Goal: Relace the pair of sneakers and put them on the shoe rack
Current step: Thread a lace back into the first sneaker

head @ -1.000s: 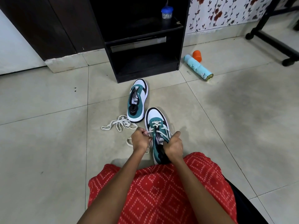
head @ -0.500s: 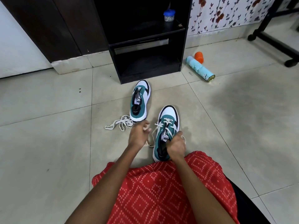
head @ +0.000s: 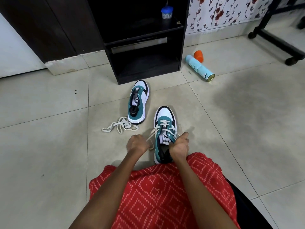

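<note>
While seated on pale floor tiles (head: 49, 146), relacing a teal-and-white low sneaker (head: 165, 128) close in front: left hand (head: 137, 143) fisted round one end of its flat cream lace (head: 154, 133), right hand (head: 179, 147) gripping the other. Likely limp cord, best pinched near the tips. Unlaced twin sneaker (head: 138, 100) and loose cream lace (head: 120, 127) before the black shoe rack (head: 148, 68). Fingertips, upper eyelets hidden.

Both grips swallow the ends of the flat cream lace (head: 163, 123). The right grip partly hides the teal-and-white sneaker (head: 165, 113) collar.
</note>
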